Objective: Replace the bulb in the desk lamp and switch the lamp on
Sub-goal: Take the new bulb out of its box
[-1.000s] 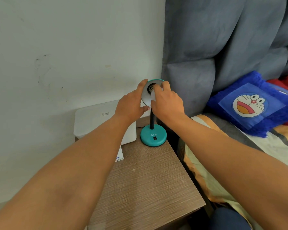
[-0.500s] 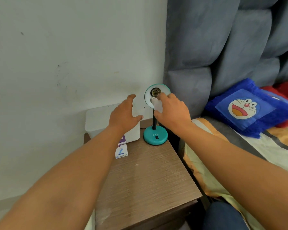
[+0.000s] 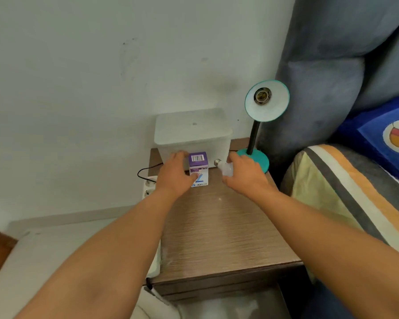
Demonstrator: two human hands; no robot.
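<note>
Socket [image 3: 262,96] sits bare at centre of the lamp [image 3: 266,101] shade, upper right of middle; no bulb in it. Lamp base lower down, at the back right of the nightstand [image 3: 221,229].

Right hand [image 3: 244,173], centre frame, is curled around a white bulb [image 3: 225,168], screw cap pointing left toward the box [image 3: 198,168]. Grip looks loose, fingers wrapped over the globe.

Left hand [image 3: 174,172] is half closed on the box's left side, thumb across its front; box stands upright on the nightstand, just in front of a white bin [image 3: 192,132]. Whether it is gripped or only touched, cannot tell.

Judgement: old bulb is out, swap step in hand. Bulb in the right hand is most likely the spent one, and the box most likely holds the new one.

Next move calls for: setting the loose bulb down where it won't roll, freeing both hands to open the box flap, drawing the new bulb out, then threading it straight into the tilted socket. Switch on the base comes last.
</note>
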